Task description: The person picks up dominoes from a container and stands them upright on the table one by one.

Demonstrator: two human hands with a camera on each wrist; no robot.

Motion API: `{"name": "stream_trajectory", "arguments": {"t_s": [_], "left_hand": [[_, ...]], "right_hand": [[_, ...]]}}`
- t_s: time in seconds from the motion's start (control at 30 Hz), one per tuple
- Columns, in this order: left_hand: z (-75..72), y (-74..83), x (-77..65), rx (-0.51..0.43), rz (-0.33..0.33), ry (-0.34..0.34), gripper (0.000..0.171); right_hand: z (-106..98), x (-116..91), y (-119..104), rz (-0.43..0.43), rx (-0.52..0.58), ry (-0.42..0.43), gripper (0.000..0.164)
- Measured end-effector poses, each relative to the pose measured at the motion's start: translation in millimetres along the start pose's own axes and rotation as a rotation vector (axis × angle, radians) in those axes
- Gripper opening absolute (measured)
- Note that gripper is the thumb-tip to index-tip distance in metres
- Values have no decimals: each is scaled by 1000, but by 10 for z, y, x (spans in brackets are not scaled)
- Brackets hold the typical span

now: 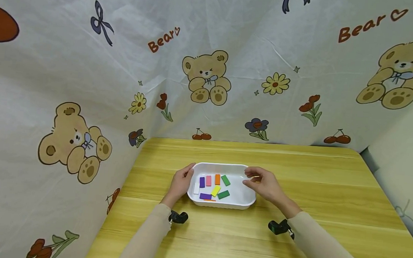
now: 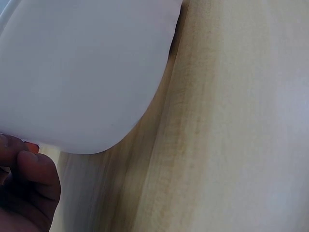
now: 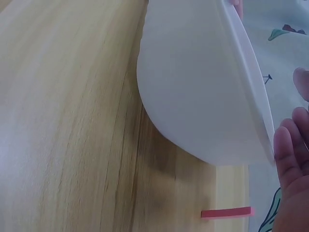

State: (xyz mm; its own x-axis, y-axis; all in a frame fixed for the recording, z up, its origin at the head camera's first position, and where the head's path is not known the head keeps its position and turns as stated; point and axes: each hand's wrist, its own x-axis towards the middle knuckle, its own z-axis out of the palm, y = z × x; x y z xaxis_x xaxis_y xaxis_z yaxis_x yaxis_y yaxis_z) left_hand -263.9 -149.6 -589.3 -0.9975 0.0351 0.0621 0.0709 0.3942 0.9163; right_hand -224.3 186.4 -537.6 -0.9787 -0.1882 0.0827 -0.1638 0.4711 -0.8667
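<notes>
A white rectangular tray (image 1: 237, 197) carries several small coloured blocks, mostly toward its left half. Among them are a pink block (image 1: 208, 180), an orange block (image 1: 217, 179), a yellow block (image 1: 215, 191), a white block (image 1: 196, 188), two purple and two green ones. My left hand (image 1: 181, 182) grips the tray's left end, thumb over the rim. Over the right end, my right hand (image 1: 264, 185) has its thumb and fingers parted with nothing between them. The right wrist view shows its fingertips right at the rim, and the tray's wall (image 3: 193, 82) hides the blocks there.
A wood-grain table (image 1: 220, 238) lies under the tray. A pink-red strip (image 3: 227, 212) shows past the tray's right end in the right wrist view. Cloth printed with bears (image 1: 206, 77) hangs along the back and left edges.
</notes>
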Motion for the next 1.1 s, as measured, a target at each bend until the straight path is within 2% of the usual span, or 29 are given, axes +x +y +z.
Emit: {"name": "stream_trajectory", "arguments": {"t_s": [0.33,0.57,0.83,1.1], "left_hand": [[4,5,15,-5,1,-1,40],[10,-19,14,-2,-7,6,40],[11,-41,4,1,-15,-4,41],[-4,-11,-16,-3,-1,-4,41]], "right_hand": [[118,88,-77,-3,1,-64,35],[197,141,-82,-50,0,-89,33],[277,193,-139,-61,29,-131,36],[368,238,-166,-86,0,-171,35]]}}
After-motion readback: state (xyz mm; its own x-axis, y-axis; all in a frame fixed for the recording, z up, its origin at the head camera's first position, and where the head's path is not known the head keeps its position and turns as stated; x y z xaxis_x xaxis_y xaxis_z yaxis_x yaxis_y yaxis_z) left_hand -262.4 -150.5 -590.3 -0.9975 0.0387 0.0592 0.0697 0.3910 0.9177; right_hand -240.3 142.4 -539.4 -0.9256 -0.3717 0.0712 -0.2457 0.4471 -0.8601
